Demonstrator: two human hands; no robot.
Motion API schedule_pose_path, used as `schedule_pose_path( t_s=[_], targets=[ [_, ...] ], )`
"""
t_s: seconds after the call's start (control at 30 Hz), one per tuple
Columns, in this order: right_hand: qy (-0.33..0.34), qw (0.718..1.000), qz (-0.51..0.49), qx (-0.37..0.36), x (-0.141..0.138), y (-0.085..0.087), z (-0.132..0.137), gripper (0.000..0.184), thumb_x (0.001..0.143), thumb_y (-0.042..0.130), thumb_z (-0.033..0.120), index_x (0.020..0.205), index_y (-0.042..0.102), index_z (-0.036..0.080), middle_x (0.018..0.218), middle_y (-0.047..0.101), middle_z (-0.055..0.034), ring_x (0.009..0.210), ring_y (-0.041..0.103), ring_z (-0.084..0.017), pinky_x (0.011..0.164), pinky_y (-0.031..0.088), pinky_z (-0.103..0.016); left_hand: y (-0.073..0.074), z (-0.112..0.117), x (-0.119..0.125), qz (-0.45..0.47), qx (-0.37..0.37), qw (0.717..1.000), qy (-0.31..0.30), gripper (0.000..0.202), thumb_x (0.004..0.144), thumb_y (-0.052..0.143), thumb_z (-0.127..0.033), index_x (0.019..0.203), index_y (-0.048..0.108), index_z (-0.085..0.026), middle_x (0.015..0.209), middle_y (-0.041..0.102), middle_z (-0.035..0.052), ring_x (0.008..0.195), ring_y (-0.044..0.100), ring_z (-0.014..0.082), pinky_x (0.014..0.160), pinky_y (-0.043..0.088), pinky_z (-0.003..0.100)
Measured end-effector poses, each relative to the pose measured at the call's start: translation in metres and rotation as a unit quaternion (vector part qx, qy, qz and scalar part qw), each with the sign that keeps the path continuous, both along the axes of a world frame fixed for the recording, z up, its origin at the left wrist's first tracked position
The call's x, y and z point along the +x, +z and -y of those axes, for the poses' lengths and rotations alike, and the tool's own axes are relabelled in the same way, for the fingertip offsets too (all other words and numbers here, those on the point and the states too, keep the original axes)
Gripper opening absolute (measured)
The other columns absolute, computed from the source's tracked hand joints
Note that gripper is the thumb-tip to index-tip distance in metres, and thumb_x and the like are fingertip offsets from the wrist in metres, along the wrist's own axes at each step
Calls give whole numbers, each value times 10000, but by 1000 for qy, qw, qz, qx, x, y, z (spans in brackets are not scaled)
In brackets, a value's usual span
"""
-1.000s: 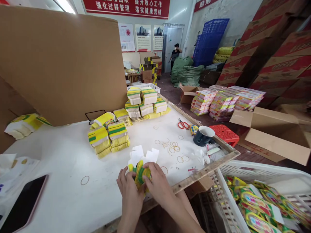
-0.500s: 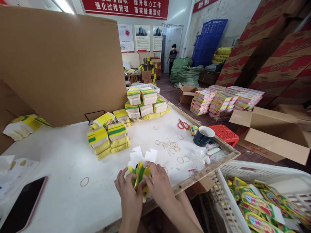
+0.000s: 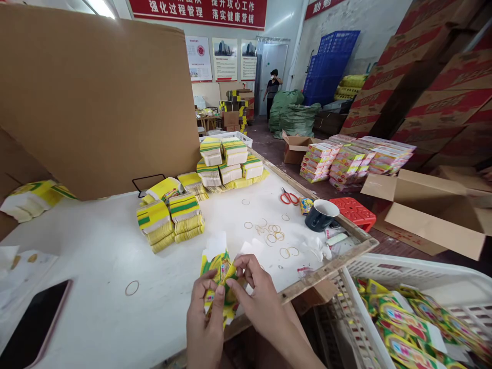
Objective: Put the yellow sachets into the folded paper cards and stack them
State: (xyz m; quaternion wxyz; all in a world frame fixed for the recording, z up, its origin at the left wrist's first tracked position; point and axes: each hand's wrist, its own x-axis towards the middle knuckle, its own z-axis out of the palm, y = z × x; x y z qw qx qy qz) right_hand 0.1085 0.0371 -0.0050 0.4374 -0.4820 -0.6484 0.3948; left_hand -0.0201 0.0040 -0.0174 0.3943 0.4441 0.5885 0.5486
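Note:
Between my two hands, close to the table's near edge, is a printed yellow-and-green carton (image 3: 218, 262) with white flaps standing out at its far end. My left hand (image 3: 207, 302) grips its left side, thumb and fingers bent around it. On the other side, my right hand (image 3: 255, 287) pinches the carton's right part between thumb and fingers. The lower part of the carton is partly hidden by the hands. Beyond them, stacks of flat yellow-and-green cartons (image 3: 187, 218) sit on the white table (image 3: 100, 328).
Loose rubber bands (image 3: 274, 233), red-handled scissors (image 3: 289, 197) and a dark mug (image 3: 322, 215) lie to the right on the table. A phone (image 3: 36, 323) is at the left. A white basket (image 3: 355, 307) of folded cartons stands at the right, near an open cardboard box (image 3: 434, 210).
The carton has opened out from a bunched, folded shape, showing more of its printed face. My right hand has shifted slightly right, and my left hand has turned around the left side.

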Motion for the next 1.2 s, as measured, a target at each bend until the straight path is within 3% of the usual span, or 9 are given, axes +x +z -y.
schedule_pose_path(
  t_s=[0.07,0.17,0.33,0.53,0.6,0.7,0.8,0.97,1.2],
  targets=[
    [4,1000,-31,1,2,3,0,163,843,553,172,978,479,227,902,543,-8,835,546,-174,784,455,-310,7,3,1,163,-90,981,-50,329,765,674,-509,843,623,-193,1123,673,111,1074,609,310,886,493,406],
    [10,999,-31,7,5,7,4,131,868,540,205,976,469,229,898,530,-9,817,536,-167,757,451,-300,13,6,1,339,-194,917,-78,450,680,754,-527,967,701,-185,1023,741,102,1029,658,306,859,514,375],
    [10,1000,-12,15,7,17,12,58,886,507,218,937,479,223,784,511,11,724,525,-155,662,446,-262,10,6,6,435,-211,859,-169,457,631,839,-367,1037,740,-183,979,769,120,951,707,314,880,521,409],
    [-89,995,-6,42,10,16,15,260,868,544,295,1106,536,192,859,571,-30,749,530,-174,716,462,-279,3,1,8,389,-147,905,-83,461,652,810,-448,1016,727,-179,929,781,103,856,729,288,754,577,377],
    [-57,998,-14,-14,11,10,15,166,890,520,330,942,587,187,760,582,-19,688,523,-168,651,454,-259,2,1,8,360,-147,918,-82,467,686,774,-477,1024,701,-164,940,778,109,867,727,298,728,583,385],
    [-28,998,-26,-58,12,4,15,269,916,483,371,728,547,190,660,552,-6,622,494,-152,584,420,-240,-1,3,9,281,-112,951,-68,455,724,747,-440,1061,631,-158,986,763,118,938,711,306,763,581,390],
    [-44,996,-39,-61,13,0,14,183,898,526,361,863,566,186,722,577,-8,622,502,-146,588,419,-239,-3,4,10,181,-52,982,-34,552,722,750,-398,1171,492,-206,1033,743,111,958,705,291,799,575,378],
    [8,993,-111,-33,21,-7,13,337,911,528,325,1225,468,220,960,591,-33,668,529,-129,617,450,-235,4,7,3,185,-39,978,-93,691,749,703,-430,1331,371,-264,1122,706,125,985,693,315,731,593,394],
    [89,992,-77,-49,36,1,11,233,943,505,388,865,602,191,730,550,10,670,503,-131,607,411,-228,10,12,-3,252,-79,946,-186,435,685,773,-380,1055,573,-274,863,746,56,732,730,274,625,553,351]
  ],
)
